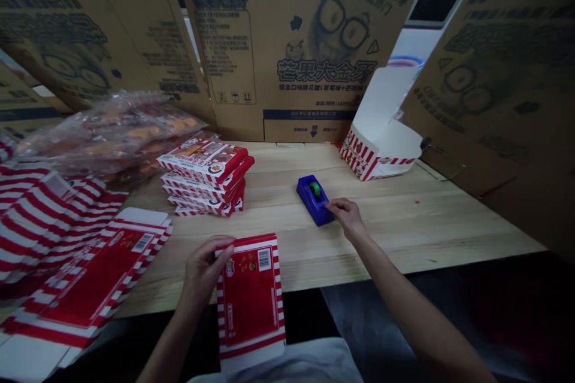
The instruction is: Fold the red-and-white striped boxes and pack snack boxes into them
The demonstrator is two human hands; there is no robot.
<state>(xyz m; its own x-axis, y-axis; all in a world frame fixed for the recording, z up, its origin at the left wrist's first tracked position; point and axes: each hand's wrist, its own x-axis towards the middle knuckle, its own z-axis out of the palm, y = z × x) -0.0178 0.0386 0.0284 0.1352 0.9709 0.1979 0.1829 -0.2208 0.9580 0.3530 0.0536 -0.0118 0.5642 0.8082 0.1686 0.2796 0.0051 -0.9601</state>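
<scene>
My left hand point(207, 266) grips a flat red carton point(249, 293) with white stripes and a barcode, thumb on its face at the upper left corner. The carton hangs over the table's front edge, its lower end by my lap. A blue tape dispenser point(309, 194) with a green-cored roll stands on the table. At its near end my right hand point(348, 215) is closed in a pinch by the cutting edge, on the tape's end. The strip itself is too fine to make out.
Behind the left hand is a stack of filled red-striped cartons point(209, 173). Flat striped cartons point(99, 275) lie at left, before plastic-wrapped packs point(121, 128). An opened striped box point(381, 143) stands back right. Large cardboard boxes point(242, 114) wall the wooden table point(278, 161).
</scene>
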